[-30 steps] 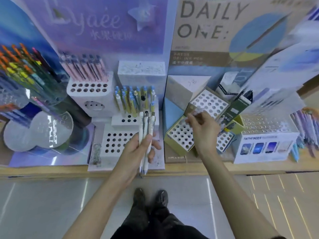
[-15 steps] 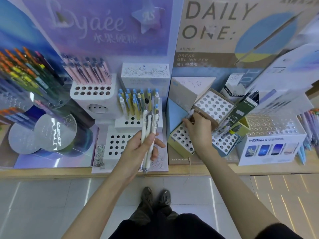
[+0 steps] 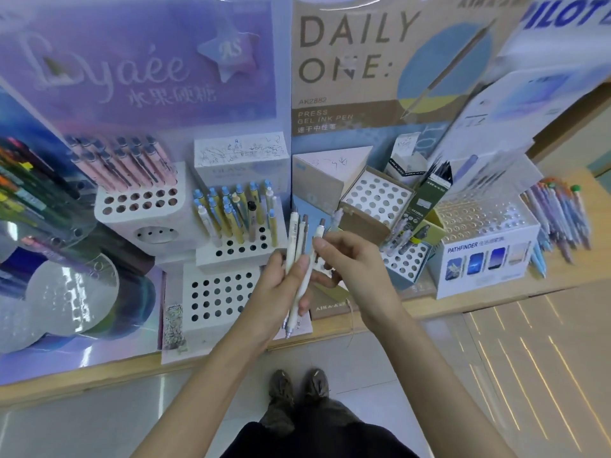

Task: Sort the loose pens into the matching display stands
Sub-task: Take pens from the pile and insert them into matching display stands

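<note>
Tiled floor (image 3: pixel 99 424) underfoot, shoes (image 3: pixel 297 388) bottom centre. Wooden shelf (image 3: pixel 496 299) runs across in front of me.

L hand (image 3: pixel 281 285) up over the shelf's near edge, fingers + thumb wrapped round a bunch of white pens (image 3: pixel 299 256). Brown clicker ends up, tips pointing down toward me. R hand (image 3: pixel 357 272) right beside it, fingers curled, fingertips (image 3: pixel 317 242) pinching the rightmost pen of the bunch near its top. So both hands are on the same bunch.

Just behind L hand: white stand (image 3: pixel 221 292) w/ rows of dark holes on its front tier. Next tier up holds yellow pens (image 3: pixel 238 213) w/ blue caps, leaning a bit. Further L, pink pens (image 3: pixel 132 163) in a rounded white holder.

Behind R hand: brown box stand (image 3: pixel 377 196) w/ white hole grid, tilted. Something clear + blurry at its near corner, can't tell what. R of that, PATHFINDER box (image 3: pixel 486 259) w/ clear holed top. Pile of loose pens (image 3: pixel 558 213) lying on shelf, far R.

Back wall: purple poster (image 3: pixel 132 67) on L, "DAILY ONE:" poster (image 3: pixel 363 61) on R.
</note>
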### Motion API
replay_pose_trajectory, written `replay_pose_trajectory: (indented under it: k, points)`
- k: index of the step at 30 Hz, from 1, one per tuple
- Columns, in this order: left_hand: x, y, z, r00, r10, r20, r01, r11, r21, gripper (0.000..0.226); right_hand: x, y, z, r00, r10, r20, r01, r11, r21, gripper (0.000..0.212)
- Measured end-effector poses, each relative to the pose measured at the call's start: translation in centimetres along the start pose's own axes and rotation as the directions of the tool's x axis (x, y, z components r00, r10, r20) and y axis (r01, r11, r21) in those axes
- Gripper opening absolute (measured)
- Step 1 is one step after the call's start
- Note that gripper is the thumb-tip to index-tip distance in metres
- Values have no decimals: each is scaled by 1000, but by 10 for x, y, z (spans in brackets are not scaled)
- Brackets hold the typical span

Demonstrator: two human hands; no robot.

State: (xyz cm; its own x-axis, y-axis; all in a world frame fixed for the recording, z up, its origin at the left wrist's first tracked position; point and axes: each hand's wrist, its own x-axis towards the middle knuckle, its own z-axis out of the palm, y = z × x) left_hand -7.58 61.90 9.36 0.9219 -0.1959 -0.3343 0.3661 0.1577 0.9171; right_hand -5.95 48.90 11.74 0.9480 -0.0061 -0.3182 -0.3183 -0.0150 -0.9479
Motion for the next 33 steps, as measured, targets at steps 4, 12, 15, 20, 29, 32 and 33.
replay_pose_trajectory:
  k: [4, 12, 15, 20, 29, 32, 33]
  points:
    - [7, 5, 17, 996, 43, 80, -48, 998, 51, 17, -1, -4, -18, 997, -7, -79, 9, 1000, 29, 10]
    - [34, 9, 59, 998, 64, 3, -64, 998, 17, 36, 21, -21, -65, 1000, -20, -15, 20, 999, 50, 16]
    - [48, 11, 78, 987, 132, -89, -130, 991, 33, 39, 37, -32, -92, 997, -67, 43, 66, 997, 40, 11]
    - [71, 16, 106, 926, 252, -281, -239, 968, 80, 22, 73, -59, -137, 974, -227, -9, 227, 974, 4, 10]
    - [82, 20, 124, 807, 304, -506, -285, 951, 118, 30, 135, -70, -136, 827, -547, 131, 552, 745, -374, 18]
    - [78, 20, 125, 805, 278, -524, -300, 953, 45, 31, 143, -62, -132, 827, -529, 190, 557, 722, -410, 18]
    - [76, 20, 124, 802, 273, -531, -295, 954, 44, 30, 145, -59, -131, 835, -512, 203, 546, 725, -419, 18]
